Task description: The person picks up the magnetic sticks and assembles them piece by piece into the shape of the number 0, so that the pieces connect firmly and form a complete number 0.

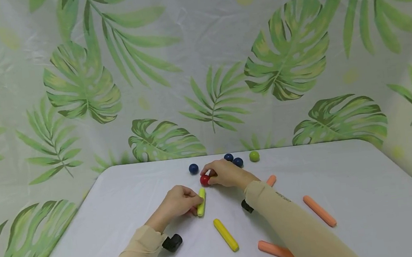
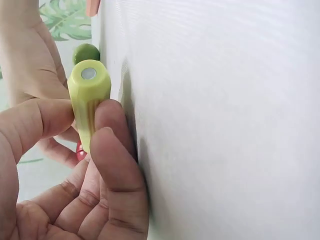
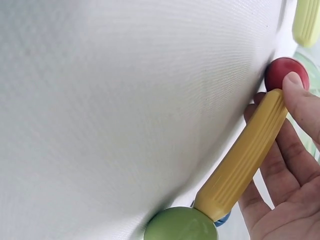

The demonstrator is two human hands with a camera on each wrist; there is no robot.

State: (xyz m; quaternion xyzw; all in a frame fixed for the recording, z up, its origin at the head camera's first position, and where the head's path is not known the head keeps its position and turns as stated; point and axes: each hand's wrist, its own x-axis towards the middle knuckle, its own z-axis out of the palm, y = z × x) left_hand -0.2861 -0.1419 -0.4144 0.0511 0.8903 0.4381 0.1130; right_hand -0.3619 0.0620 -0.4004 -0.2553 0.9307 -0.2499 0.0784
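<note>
My left hand (image 1: pixel 179 201) pinches a yellow-green ridged rod (image 1: pixel 201 201) between thumb and fingers. A round metal disc (image 2: pixel 88 73) shows in the rod's end. To its right and farther back, my right hand (image 1: pixel 228 172) holds a red ball (image 1: pixel 204 180), the thumb pressing on it. In the right wrist view an orange-yellow rod (image 3: pixel 242 155) runs from the red ball to a green ball (image 3: pixel 181 224), seeming to touch both. My hand hides that rod in the head view. The yellow-green rod and the red ball look close but apart.
Blue balls (image 1: pixel 193 169) and a light green ball (image 1: pixel 254 156) lie by the table's far edge. A yellow rod (image 1: pixel 226 235) lies near the middle front. Orange rods (image 1: pixel 319 211) lie on the right, two partly behind my right arm. A leaf-patterned cloth (image 1: pixel 214 98) hangs behind.
</note>
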